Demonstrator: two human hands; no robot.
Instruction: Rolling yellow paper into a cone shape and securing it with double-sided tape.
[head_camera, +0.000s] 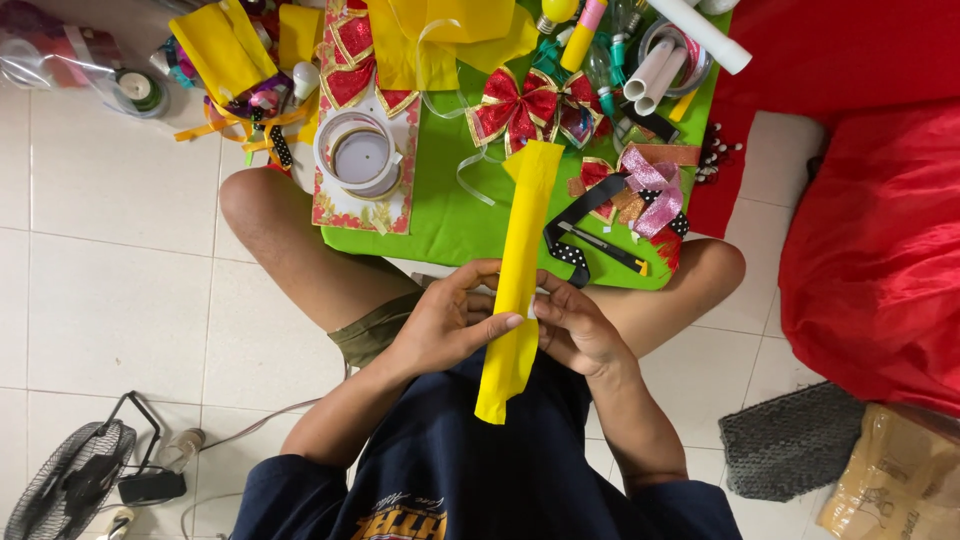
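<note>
Left hand (447, 325): yours, pinching the long folded yellow fabric strip (519, 275) mid-length.
Right hand (575, 328): gripping its opposite edge.
Strip: upright over your lap, top over the green surface (445, 215).
Risk: loose grip lets the fold spring open.

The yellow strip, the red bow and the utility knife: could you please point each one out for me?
yellow strip (522, 250), head view, on its middle above the hands.
red bow (517, 107), head view, on its centre knot.
utility knife (605, 248), head view, on its black handle.
</note>
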